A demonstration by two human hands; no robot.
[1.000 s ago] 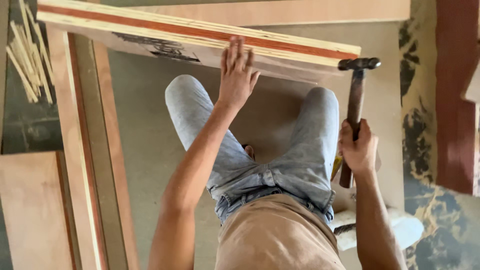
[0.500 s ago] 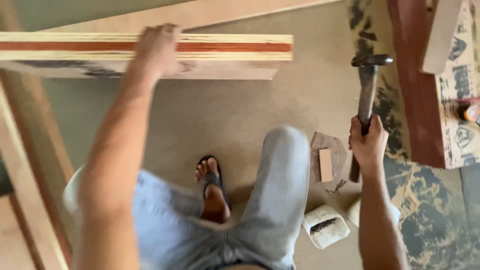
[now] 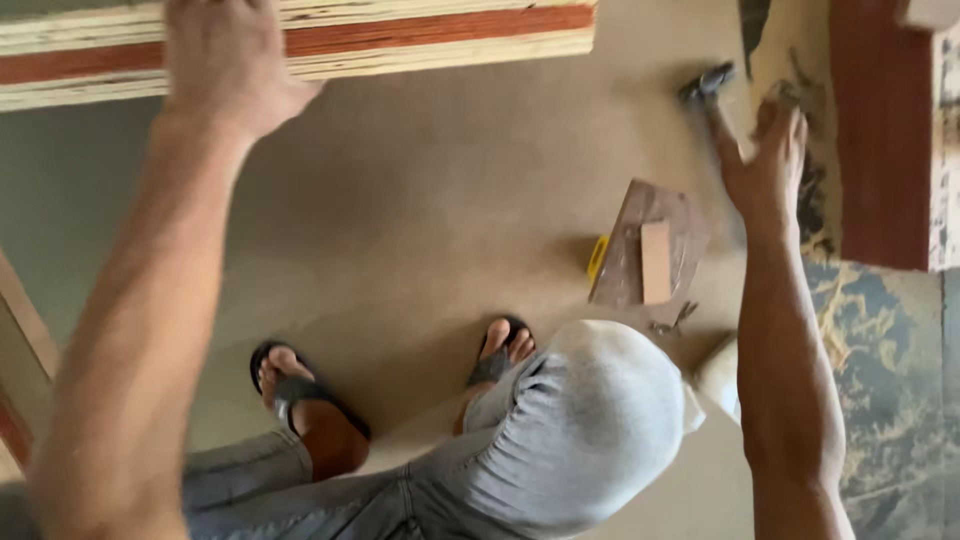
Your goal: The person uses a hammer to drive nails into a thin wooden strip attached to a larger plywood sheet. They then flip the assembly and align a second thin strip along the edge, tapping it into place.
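Closest to the camera is a bent knee in grey jeans (image 3: 590, 430). Two feet in black sandals (image 3: 300, 400) stand on the brown floor (image 3: 430, 230).

A bit further, near the right foot, a small flat wood board (image 3: 650, 255) lies on the floor. A little pale wood block (image 3: 656, 262) sits on top of it, and something yellow (image 3: 597, 258) peeks out at its left edge. A white thing (image 3: 720, 375) shows just behind the knee, mostly hidden.

The right hand (image 3: 765, 165) is up by the right side. Its fingers are wrapped around the handle of a hammer (image 3: 708, 85). The dark hammer head sticks out to the left, and it looks blurry. Just right of the hand is a dark red board (image 3: 885, 130).

Farthest away, at the top, is a long plank (image 3: 420, 35) seen from its edge. It has pale stripes and one red stripe. The left hand (image 3: 225, 60) lies on the plank with its fingers closed over it. I cannot see the fingertips.
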